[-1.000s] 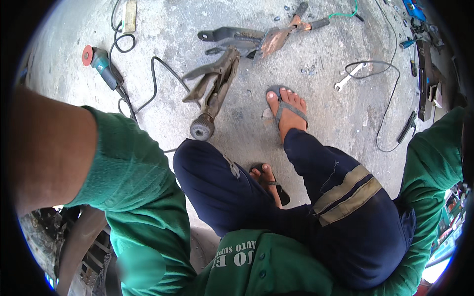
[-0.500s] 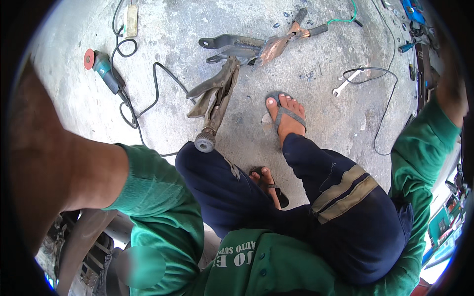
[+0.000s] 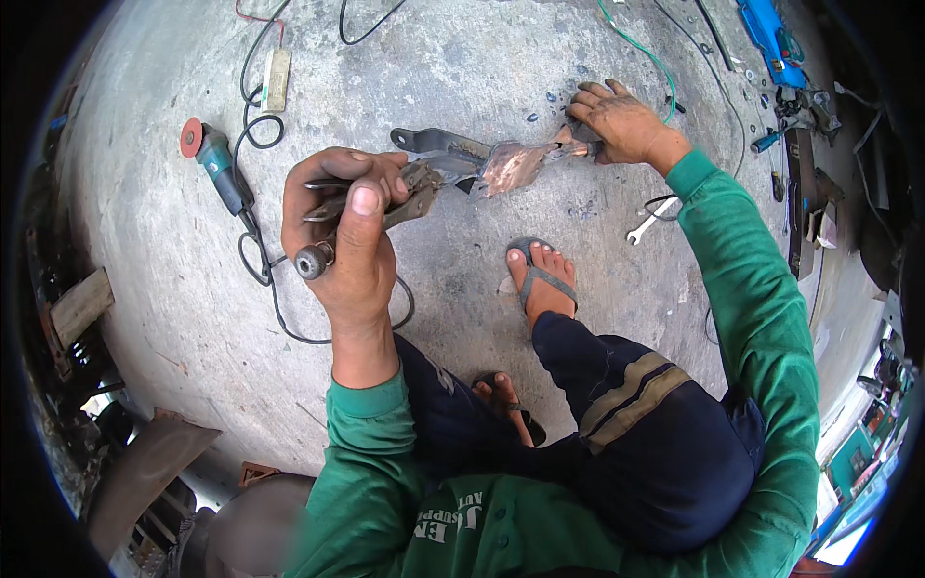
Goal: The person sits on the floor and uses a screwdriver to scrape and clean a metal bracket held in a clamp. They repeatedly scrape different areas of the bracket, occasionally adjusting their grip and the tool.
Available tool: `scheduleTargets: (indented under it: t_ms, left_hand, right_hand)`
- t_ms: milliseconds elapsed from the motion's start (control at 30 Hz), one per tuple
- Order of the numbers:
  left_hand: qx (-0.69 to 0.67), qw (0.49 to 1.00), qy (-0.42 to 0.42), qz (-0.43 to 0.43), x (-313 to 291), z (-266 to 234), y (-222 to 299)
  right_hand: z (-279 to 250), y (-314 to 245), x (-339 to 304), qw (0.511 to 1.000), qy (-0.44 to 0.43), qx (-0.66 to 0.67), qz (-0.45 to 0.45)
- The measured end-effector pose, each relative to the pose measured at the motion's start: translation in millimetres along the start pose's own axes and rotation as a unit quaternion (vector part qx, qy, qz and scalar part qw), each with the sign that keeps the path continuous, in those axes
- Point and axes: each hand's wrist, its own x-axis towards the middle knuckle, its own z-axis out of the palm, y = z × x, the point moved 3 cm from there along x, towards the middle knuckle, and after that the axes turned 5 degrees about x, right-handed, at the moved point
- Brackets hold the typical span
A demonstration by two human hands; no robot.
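Observation:
My left hand (image 3: 349, 226) is closed round the locking pliers (image 3: 409, 200), its thumb over their handles. The knurled adjusting screw of the pliers points back towards me. Their jaws meet the left part of a dark steel bracket (image 3: 438, 142) with two arms, lying on the concrete. A bare, copper-coloured metal plate (image 3: 513, 167) adjoins the bracket's right end. At that plate's right tip is a welding ground clamp (image 3: 570, 146). My right hand (image 3: 621, 123) is wrapped over the clamp's handles and hides most of them.
An angle grinder (image 3: 220, 166) with a red disc lies at the left, its black cord looping over the floor. A wrench (image 3: 651, 220) lies right of my foot. A green cable (image 3: 641, 48) runs beyond my right hand. Tools and a blue case (image 3: 771, 43) lie far right.
Both my hands have come in from the sides. The left has taken hold of the pliers, whose handles have swung left; the right has closed over the ground clamp.

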Motion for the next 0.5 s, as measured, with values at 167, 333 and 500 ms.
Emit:
scheduleTargets:
  t_ms: [167, 333, 500]
  left_hand:
    - [0.016, 0.999, -0.039, 0.021, 42, -13, 19]
    - [-0.007, 0.998, -0.059, -0.002, 74, -31, 14]
    - [0.043, 0.99, -0.134, 0.022, 63, -34, 9]
  right_hand:
    - [-11, -29, -15, 0.998, 0.03, 0.029, -0.046]
    - [-15, -23, -30, 0.999, -0.011, 0.043, -0.017]
    - [-29, 48, -87, 0.957, 0.071, -0.042, 0.279]
